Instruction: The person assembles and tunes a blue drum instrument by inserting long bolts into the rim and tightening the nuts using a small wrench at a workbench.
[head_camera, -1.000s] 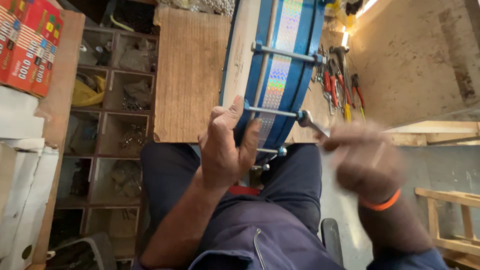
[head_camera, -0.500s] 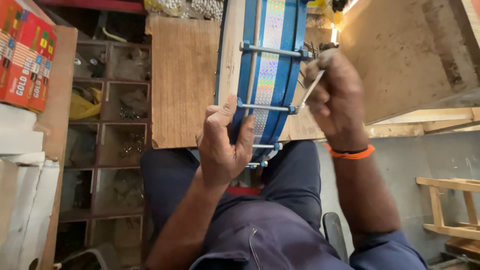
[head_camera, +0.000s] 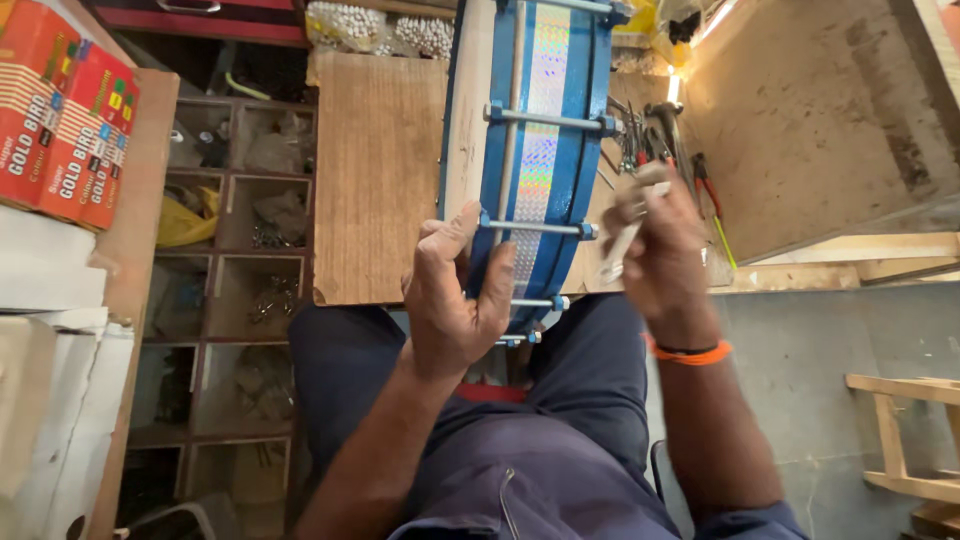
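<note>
Gripping the near rim of a blue drum (head_camera: 530, 160) that stands on edge across the lap, the left hand (head_camera: 455, 300) wraps its fingers and thumb over the shell, thumb on the pale wooden hoop side at left and fingers beside a metal tension rod (head_camera: 535, 228). To the right, the right hand (head_camera: 660, 245) is closed around a slim metal tool (head_camera: 622, 250), blurred, so its exact kind cannot be told; its tip sits just beside the right end of that same rod. The drum leans away from the body, its far end against a wooden board (head_camera: 375, 180), with a shiny holographic band running along the middle of the shell. Several rods already span the shell, each with fittings at both ends, which suggests the hardware is fitted and the work is now at the rod nearest the hands; whether each one is fully tightened cannot be judged. Far right of the drum lie pliers (head_camera: 705, 185) and other hand tools on a wooden surface. At left stands a shelf of compartments (head_camera: 240, 250) holding small parts, with red cartons (head_camera: 65, 110) beyond it.
</note>
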